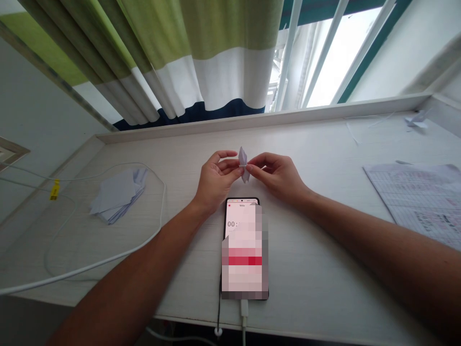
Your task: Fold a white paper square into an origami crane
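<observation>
Between my two hands is a small piece of folded white paper, held upright above the desk. My left hand pinches its left side between thumb and fingers, with the index finger raised a little. From the other side, my right hand grips the paper's edge with thumb and fingertips. The fingers partly cover the paper's middle, so its full folded shape is hard to tell. Just below the hands lies a phone, its screen lit and partly blurred out.
A stack of white paper pieces lies at left, beside a looping white cable. Written sheets lie at right, and a folded paper scrap at the far right corner. A charging cable runs from the phone over the desk's front edge.
</observation>
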`<state>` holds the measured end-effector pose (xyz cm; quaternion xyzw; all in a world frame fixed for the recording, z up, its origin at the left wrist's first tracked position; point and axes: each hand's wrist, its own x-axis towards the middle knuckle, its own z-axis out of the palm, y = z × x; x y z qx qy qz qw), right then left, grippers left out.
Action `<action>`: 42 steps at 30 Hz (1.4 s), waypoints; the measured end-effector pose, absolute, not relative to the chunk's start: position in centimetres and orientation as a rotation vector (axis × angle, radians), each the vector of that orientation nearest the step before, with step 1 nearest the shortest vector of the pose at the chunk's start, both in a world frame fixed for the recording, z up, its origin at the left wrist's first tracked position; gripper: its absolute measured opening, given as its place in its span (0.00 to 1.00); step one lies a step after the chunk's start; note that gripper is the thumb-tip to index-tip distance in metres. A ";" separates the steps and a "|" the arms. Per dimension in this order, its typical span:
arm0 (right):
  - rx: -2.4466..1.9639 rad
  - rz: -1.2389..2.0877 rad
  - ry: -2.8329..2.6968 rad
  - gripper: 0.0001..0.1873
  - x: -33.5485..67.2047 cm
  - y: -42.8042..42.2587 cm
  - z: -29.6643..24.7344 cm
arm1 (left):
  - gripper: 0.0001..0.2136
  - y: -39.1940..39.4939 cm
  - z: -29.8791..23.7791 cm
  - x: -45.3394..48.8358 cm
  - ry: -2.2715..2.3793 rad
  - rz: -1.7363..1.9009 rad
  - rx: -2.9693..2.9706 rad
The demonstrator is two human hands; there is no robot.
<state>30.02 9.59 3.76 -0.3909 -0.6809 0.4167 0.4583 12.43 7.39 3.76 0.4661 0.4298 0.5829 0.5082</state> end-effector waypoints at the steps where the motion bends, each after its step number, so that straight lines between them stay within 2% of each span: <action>1: -0.969 1.009 -1.691 0.11 30.0 9.6 3.7 | 0.25 7.4 3.8 12.4 1.043 1.398 1.116; 5: -0.969 1.013 -1.709 0.10 30.1 9.6 3.6 | 0.25 7.4 3.8 12.5 1.068 1.372 1.089; 12: -0.963 1.020 -1.699 0.15 30.0 9.6 3.5 | 0.24 7.4 3.3 12.6 1.056 1.361 1.023; 15: -0.933 1.026 -1.672 0.16 29.9 9.3 3.7 | 0.20 7.3 3.3 12.7 1.045 1.395 0.980; 21: -0.848 1.045 -1.653 0.12 30.0 9.3 3.8 | 0.16 7.4 3.6 12.8 1.009 1.385 0.927; 28: -0.870 1.169 -1.451 0.22 29.8 9.6 3.4 | 0.16 7.4 3.7 12.9 1.032 1.427 0.950; 42: -0.912 1.187 -1.435 0.20 29.8 9.5 3.7 | 0.07 6.9 3.6 13.2 1.071 1.383 1.141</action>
